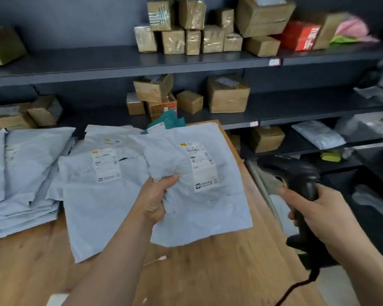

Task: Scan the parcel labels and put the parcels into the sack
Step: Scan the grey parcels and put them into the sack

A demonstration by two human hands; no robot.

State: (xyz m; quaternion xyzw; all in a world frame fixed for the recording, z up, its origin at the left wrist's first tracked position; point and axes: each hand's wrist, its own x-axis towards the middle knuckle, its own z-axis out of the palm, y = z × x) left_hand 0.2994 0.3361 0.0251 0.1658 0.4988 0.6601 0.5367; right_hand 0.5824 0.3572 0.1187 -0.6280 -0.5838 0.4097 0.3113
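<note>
Head view: the left grip (155, 199) is clamped on the crumpled left edge of a grey parcel (208, 213), thumb on top and fingers underneath. It holds the parcel over the right part of the wooden bench (208, 274), with the white label (202, 166) facing up. The right grip (325, 208) is wrapped round the handle of a black scanner (305, 180). The scanner's blurred head sits just right of the parcel, apart from it, and a dark cable trails down from the handle. A second grey parcel (97, 213) lies flat on the bench, label up, partly under the held one. A stack of grey parcels (20, 173) lies further left. Behind the bench, dark shelves (208, 60) carry cardboard boxes (227, 94).
</note>
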